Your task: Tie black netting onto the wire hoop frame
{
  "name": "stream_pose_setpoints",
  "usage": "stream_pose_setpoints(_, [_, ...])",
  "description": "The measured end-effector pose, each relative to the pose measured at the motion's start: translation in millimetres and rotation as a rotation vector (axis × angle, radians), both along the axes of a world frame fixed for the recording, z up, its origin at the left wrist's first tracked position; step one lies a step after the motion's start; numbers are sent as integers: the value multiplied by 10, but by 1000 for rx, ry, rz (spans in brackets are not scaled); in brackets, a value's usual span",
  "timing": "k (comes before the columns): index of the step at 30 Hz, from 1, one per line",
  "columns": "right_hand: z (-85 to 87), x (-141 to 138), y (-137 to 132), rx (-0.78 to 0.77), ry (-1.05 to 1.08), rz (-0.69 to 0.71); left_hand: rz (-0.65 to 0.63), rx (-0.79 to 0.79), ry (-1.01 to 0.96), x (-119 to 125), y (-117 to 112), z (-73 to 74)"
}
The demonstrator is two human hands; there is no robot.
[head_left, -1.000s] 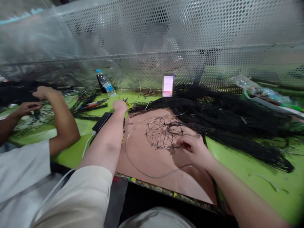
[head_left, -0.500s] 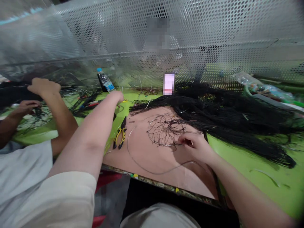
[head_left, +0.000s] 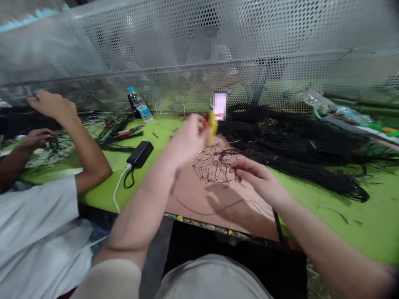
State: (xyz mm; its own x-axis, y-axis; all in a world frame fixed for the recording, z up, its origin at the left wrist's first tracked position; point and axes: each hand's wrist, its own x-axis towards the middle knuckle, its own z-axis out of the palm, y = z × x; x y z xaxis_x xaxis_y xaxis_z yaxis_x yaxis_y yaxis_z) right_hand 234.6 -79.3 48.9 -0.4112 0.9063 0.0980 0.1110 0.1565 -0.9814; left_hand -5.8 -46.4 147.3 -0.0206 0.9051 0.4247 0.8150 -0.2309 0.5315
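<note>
My left hand is raised above the brown board, fingers closed on a small yellow tool with a red bit beside it; motion blurs it. My right hand rests on the board with its fingertips pinching the right edge of a round black wire net. A thin wire loop curves across the board below the net.
A big heap of black strands covers the green table at right. A black power bank with white cable, pliers and a water bottle lie at left. Another person's arms work at far left. A perforated metal screen stands behind.
My left hand has come back from the far side of the table, near the bottle, to above the net, now gripping the yellow tool. My right hand has stayed on the net.
</note>
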Motion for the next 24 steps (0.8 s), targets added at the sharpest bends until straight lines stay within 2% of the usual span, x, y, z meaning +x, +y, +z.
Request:
stream_pose_setpoints(1, [31, -17, -62, -8, 35, 2, -139, -88, 23, 283, -216, -130])
stream_pose_setpoints(2, [42, -23, -122, -13, 64, -5, -205, -150, 47, 523, -397, -251])
stream_pose_setpoints(3, [34, -17, -178, -20, 91, -19, -235, -191, 90, 710, -536, -362])
stream_pose_setpoints(5, [-26, 29, -269, -43, 156, -70, -246, -104, 168, 925, -692, -549])
stream_pose_setpoints(8, [-148, 134, -358, -88, 281, -155, -362, 72, 202, 981, -718, -755])
stream_pose_setpoints(11, [-221, 187, -415, -136, 360, -175, -451, 158, 184, 964, -708, -887])
stream_pose_setpoints(15, [-245, 149, -461, -181, 301, -154, -510, 139, 152, 926, -810, -985])
stream_pose_setpoints(18, [-194, 181, -430, -129, 249, -172, -588, 99, 82, 771, -918, -1016])
stream_pose_setpoints(19, [-158, 222, -399, -92, 217, -181, -564, 81, 43, 703, -946, -1028])
stream_pose_setpoints(21, [-73, 338, -308, -18, 131, -187, -363, 20, -5, 584, -972, -1068])
stream_pose_setpoints(22, [-34, 403, -254, 5, 88, -176, -271, -53, 33, 549, -967, -1099])
stream_pose_setpoints(24, [12, 529, -147, 1, 31, -133, -198, -216, 192, 542, -923, -1178])
